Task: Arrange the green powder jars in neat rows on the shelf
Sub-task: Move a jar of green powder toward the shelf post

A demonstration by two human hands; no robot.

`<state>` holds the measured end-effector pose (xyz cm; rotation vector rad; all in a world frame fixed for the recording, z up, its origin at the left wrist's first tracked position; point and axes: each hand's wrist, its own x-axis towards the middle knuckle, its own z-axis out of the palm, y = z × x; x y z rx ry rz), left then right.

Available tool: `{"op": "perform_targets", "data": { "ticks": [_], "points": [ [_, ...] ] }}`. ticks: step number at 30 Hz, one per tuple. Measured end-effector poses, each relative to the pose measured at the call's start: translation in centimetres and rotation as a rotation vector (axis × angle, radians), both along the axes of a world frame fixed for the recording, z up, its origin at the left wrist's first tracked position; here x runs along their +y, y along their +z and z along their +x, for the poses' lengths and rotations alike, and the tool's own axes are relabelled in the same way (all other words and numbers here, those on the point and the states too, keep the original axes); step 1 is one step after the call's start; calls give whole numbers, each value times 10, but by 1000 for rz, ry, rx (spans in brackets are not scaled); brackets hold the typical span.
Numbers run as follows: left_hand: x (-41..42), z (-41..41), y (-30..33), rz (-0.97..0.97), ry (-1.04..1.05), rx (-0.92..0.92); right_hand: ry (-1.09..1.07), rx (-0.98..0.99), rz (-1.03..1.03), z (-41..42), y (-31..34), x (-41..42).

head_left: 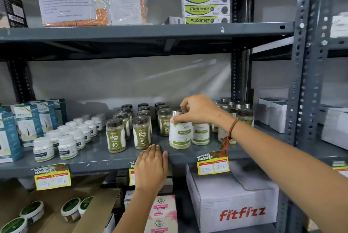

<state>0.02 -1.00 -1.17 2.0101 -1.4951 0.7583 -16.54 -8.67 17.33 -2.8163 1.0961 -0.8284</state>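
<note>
Our right hand (pixel 197 109) has its grip round the silver lid of a green powder jar (pixel 179 134), upright at shelf (pixel 98 159) front, w/ another just beside. Left hand (pixel 151 165) flat on shelf edge, holding nothing.

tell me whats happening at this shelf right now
A person is stocking the middle shelf of a metal rack. Their right hand grips the silver lid of a green powder jar standing near the shelf's front edge, beside a matching jar. Their left hand rests flat on the shelf edge, holding nothing. Brown-lidded jars already stand in rows to the left, and more silver-lidded jars sit behind the right arm.
</note>
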Motion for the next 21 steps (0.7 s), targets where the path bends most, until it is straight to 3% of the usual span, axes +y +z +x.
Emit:
{"op": "perform_targets", "data": {
  "ticks": [6,13,21],
  "points": [
    [1,-3,0,2,6,23,-82,35,23,-82,17,-2],
    [-1,-5,-2,-11,22,41,-402,131,42,-172,36,-31],
    [0,-6,-5,-11,29,61,-618,221,31,-201,16,-63]
  ]
}}
